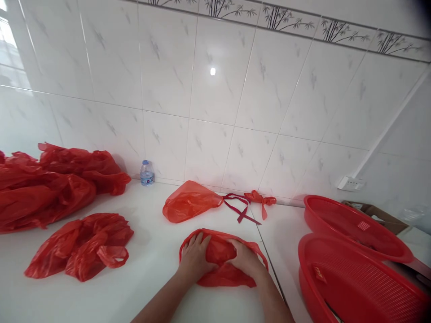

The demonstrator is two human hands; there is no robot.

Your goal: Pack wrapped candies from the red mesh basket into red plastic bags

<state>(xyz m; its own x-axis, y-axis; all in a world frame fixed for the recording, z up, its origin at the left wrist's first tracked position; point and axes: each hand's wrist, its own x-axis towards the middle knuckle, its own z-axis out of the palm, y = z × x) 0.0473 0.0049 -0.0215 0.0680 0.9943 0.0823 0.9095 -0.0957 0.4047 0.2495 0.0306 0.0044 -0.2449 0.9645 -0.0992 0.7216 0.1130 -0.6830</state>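
A red plastic bag (222, 273) lies crumpled on the white counter (148, 291) right in front of me. My left hand (195, 258) presses down on its left side, fingers bent over the plastic. On the bag's right side rests my right hand (245, 259), its fingers curled into the plastic. Both hands grip the same bag.
Another red bag (188, 202) lies behind, with a dark red ribbon (239, 207) and a knotted red strip (261, 199). More red bags (84, 244) and a big heap (50, 184) lie left. A small water bottle (147, 173) stands by the tiled wall. Two red baskets (357, 269) sit right.
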